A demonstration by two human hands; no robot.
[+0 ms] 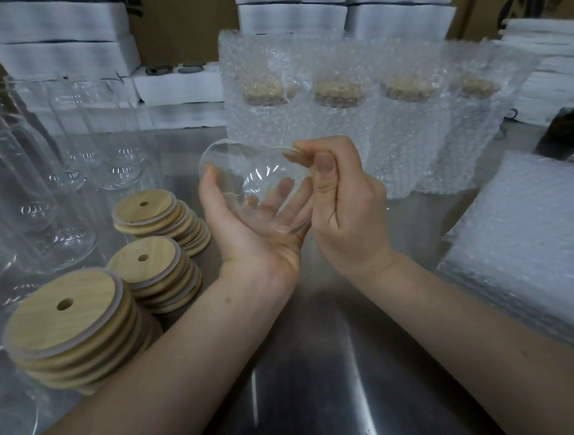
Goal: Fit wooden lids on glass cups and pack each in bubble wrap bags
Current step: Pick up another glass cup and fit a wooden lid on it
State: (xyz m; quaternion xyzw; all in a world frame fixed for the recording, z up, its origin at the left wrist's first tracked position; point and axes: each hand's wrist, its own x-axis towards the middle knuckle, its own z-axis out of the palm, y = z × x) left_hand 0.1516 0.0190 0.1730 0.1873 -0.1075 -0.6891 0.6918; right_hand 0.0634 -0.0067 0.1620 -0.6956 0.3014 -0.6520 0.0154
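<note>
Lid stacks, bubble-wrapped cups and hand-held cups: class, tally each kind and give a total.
Wooden lid stacks: 3
Bubble-wrapped lidded cups: 4
Glass cup held by left hand and right hand: 1
Total: 8

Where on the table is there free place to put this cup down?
Bare steel lies below the cup, in the near middle of the table, between the lid stacks at left and the bag pile at right. A smaller patch lies before the packed cups. The left side is crowded with glasses.
</note>
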